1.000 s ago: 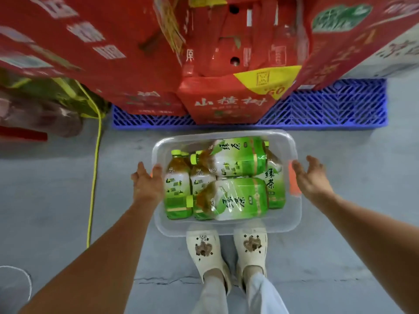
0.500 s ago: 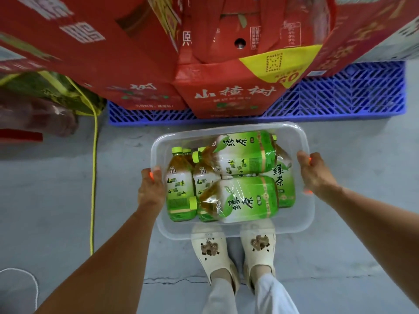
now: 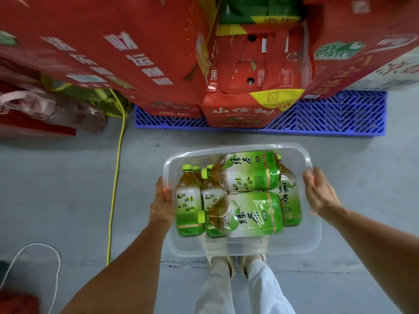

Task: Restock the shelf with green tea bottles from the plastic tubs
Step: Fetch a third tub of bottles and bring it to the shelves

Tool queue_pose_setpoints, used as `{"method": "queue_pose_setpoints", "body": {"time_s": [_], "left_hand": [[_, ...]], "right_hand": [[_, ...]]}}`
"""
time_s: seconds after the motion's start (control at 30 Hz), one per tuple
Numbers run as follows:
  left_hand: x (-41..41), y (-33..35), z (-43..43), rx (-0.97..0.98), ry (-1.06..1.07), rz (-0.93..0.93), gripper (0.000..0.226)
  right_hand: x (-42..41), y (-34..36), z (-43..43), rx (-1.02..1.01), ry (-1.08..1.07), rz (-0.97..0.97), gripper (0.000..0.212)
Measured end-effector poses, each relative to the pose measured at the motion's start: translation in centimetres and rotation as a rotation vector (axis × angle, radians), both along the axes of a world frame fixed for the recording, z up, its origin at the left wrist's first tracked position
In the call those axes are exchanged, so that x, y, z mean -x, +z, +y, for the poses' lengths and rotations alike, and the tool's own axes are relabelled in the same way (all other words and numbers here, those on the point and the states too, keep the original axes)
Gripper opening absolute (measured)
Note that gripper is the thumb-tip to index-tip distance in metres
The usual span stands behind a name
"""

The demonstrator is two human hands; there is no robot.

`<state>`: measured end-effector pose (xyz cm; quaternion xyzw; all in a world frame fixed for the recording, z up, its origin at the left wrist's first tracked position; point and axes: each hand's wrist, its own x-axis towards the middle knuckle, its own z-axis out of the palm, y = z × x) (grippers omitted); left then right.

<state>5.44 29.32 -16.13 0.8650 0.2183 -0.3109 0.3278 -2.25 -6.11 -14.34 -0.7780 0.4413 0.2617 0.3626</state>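
Note:
A clear plastic tub [image 3: 292, 247] hangs above the grey floor in front of me, covering my shoes. Several green tea bottles [image 3: 246, 214] with green labels and lime caps lie in it, the larger ones stacked on top. My left hand [image 3: 161, 200] grips the tub's left rim. My right hand [image 3: 319, 191] grips the right rim, fingers curled over the edge. No shelf is in view.
A blue plastic pallet [image 3: 328, 118] lies just beyond the tub, stacked with tall red cartons [image 3: 240, 109]. A yellow cord [image 3: 115, 177] runs down the floor at the left, a white cord [image 3: 34, 248] loops at lower left. Pink bags [image 3: 56, 109] lie at the far left.
Both hands went from open beside the tub to gripping its rims. The tub has risen off the floor toward me and now hides my shoes.

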Motion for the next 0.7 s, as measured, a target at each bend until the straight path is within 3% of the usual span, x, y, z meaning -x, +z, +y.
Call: {"method": "queue_pose_setpoints", "body": {"time_s": [0.37,0.53,0.7], "left_hand": [[3.3,16.4,3.0,0.009,0.014,0.054,0.052],[4.2,23.0,4.8,0.071,0.065,-0.010,0.061],[5.5,29.7,6.4,0.041,0.135,-0.064,0.046]], "right_hand": [[0.4,17.8,0.5,0.051,0.114,0.017,0.033],[-0.1,24.9,1.1,0.083,0.170,-0.054,0.038],[-0.3,31.7,3.2,0.098,0.250,-0.134,0.035]]}}
